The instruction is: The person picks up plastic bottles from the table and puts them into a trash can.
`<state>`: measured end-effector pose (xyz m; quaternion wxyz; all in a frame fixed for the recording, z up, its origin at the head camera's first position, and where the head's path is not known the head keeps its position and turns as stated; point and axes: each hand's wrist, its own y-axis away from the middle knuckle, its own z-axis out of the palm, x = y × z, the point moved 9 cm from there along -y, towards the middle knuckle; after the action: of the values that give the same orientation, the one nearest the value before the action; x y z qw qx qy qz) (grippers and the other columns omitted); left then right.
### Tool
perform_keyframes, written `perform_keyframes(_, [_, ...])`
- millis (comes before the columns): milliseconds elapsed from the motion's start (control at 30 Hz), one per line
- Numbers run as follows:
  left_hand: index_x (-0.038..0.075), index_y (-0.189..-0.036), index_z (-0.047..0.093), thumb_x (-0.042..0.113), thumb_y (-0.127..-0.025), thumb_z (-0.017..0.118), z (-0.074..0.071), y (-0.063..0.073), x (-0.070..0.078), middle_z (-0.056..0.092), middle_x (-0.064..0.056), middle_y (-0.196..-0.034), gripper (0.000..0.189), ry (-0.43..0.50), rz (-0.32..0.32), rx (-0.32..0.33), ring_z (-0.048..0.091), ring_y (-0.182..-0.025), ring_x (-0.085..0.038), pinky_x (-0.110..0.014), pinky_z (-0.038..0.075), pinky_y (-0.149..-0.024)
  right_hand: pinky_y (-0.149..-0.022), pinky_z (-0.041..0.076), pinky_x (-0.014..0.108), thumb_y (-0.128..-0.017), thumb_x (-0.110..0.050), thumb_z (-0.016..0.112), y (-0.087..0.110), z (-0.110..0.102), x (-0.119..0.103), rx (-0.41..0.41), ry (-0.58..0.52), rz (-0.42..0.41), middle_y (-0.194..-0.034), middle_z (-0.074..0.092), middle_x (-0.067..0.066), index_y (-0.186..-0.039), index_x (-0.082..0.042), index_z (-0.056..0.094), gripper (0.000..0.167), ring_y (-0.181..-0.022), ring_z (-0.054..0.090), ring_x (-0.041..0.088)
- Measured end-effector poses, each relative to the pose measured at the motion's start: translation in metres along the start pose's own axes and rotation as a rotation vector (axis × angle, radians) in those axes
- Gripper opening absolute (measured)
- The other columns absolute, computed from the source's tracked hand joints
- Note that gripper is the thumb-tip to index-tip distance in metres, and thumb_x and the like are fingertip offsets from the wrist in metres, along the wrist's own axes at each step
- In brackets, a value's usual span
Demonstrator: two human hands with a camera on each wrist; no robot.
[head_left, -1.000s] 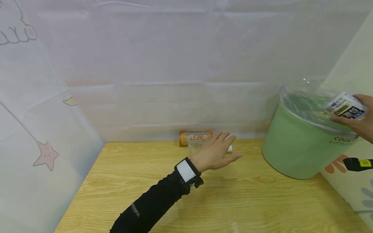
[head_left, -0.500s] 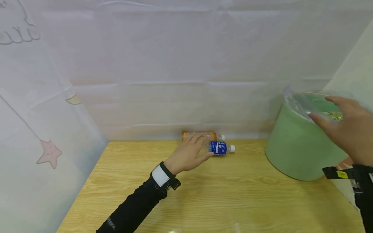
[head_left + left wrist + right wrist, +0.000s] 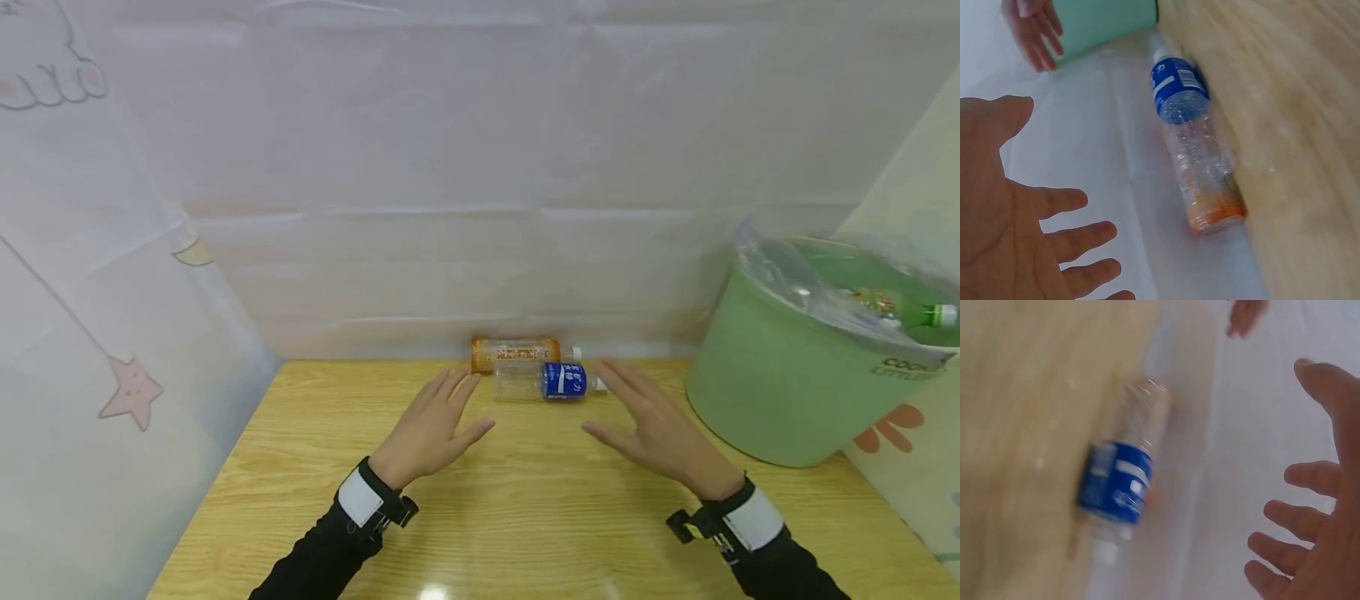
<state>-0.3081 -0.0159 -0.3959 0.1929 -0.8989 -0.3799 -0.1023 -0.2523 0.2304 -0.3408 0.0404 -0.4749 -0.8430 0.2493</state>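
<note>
Two plastic bottles lie on their sides at the back of the table. The nearer one is clear with a blue label (image 3: 564, 381) and a white cap. Behind it, against the backdrop, lies a bottle with an orange label (image 3: 517, 351). My left hand (image 3: 429, 433) hovers left of the bottles, fingers spread and holding nothing. On the other side, my right hand (image 3: 660, 429) has its fingers extended near the white cap, also with nothing in it. The left wrist view shows the blue-labelled bottle (image 3: 1180, 90) partly covering the orange one (image 3: 1216, 212).
A green bin (image 3: 780, 383) with a clear plastic liner (image 3: 798, 287) stands at the right of the wooden table (image 3: 525, 517). Inside it a green bottle (image 3: 918, 314) with a white cap shows. A white printed backdrop (image 3: 420, 167) rises behind the table.
The right hand let go of a white-labelled item at the bin and moved left toward the bottles. The left hand drew back leftward, uncovering both bottles.
</note>
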Motion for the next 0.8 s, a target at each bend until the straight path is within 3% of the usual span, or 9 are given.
perform_keyframes(167, [0.007, -0.161, 0.028, 0.061, -0.105, 0.038, 0.018, 0.013, -0.004, 0.028, -0.021, -0.161, 0.078, 0.015, -0.022, -0.040, 0.016, -0.149, -0.044, -0.059, 0.020, -0.117, -0.105, 0.036, 0.066, -0.093, -0.049, 0.073, 0.012, 0.048, -0.009, -0.106, -0.010, 0.030, -0.159, 0.031, 0.023, -0.158, -0.004, 0.036, 0.087, -0.140, 0.034, 0.048])
perform_keyframes(300, [0.007, -0.160, 0.030, 0.060, -0.105, 0.039, 0.031, 0.018, -0.005, 0.028, -0.022, -0.161, 0.078, 0.033, -0.019, -0.063, 0.016, -0.148, -0.045, -0.063, 0.022, -0.115, -0.105, 0.036, 0.068, -0.093, -0.055, 0.069, 0.021, 0.068, -0.010, -0.148, -0.002, 0.062, -0.158, 0.031, 0.024, -0.157, -0.004, 0.037, 0.087, -0.141, 0.031, 0.050])
perform_keyframes(567, [0.006, -0.159, 0.031, 0.059, -0.105, 0.041, 0.035, 0.016, -0.004, 0.028, -0.022, -0.161, 0.076, 0.031, -0.033, -0.078, 0.018, -0.148, -0.045, -0.064, 0.023, -0.114, -0.106, 0.036, 0.066, -0.094, -0.055, 0.068, 0.023, 0.071, -0.012, -0.146, 0.024, 0.061, -0.158, 0.031, 0.024, -0.157, -0.001, 0.035, 0.089, -0.141, 0.031, 0.050])
perform_keyframes(800, [0.002, -0.156, 0.037, 0.053, -0.105, 0.049, 0.032, 0.008, -0.006, 0.034, -0.025, -0.156, 0.074, 0.026, -0.012, -0.037, 0.026, -0.144, -0.050, -0.063, 0.027, -0.113, -0.105, 0.036, 0.066, -0.094, -0.057, 0.067, 0.025, 0.073, -0.011, -0.161, -0.011, 0.091, -0.159, 0.031, 0.023, -0.159, -0.004, 0.033, 0.090, -0.140, 0.032, 0.050])
